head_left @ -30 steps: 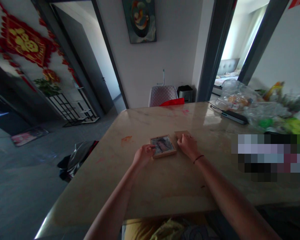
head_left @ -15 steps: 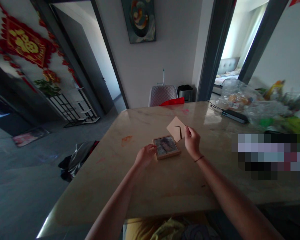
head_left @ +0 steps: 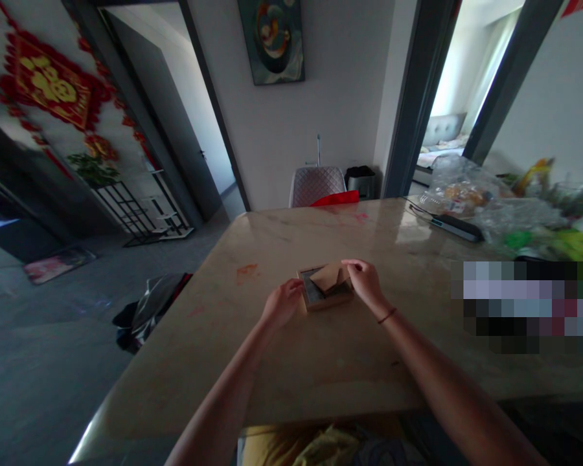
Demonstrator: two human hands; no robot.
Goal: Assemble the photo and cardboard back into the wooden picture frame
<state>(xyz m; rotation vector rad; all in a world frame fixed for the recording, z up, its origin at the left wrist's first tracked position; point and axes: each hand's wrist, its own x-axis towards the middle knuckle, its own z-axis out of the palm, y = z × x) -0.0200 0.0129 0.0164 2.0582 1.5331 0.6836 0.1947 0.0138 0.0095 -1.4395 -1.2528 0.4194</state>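
Observation:
A small wooden picture frame [head_left: 328, 304] lies flat on the table, with a greyish picture or pane inside it. My left hand [head_left: 282, 301] grips the frame's left edge, fingers bent over the rim. Between finger and thumb, my right hand [head_left: 364, 279] pinches a thin brown backing board [head_left: 329, 278]. That board is tilted above the frame and covers much of its inside. Whether the board touches the frame, I cannot tell.
The marble table [head_left: 272, 362] spreads around both hands. To the right stand clear plastic bags [head_left: 459, 184], a black oblong device [head_left: 457, 228] with a cable, and a blurred-out patch. A quilted chair [head_left: 318, 184] with a red item [head_left: 337, 198] is beyond the far edge.
My right hand has moved down and slightly left, bringing the backing board from behind the frame to over it. The board has tipped flatter. My left hand stays at the frame's edge.

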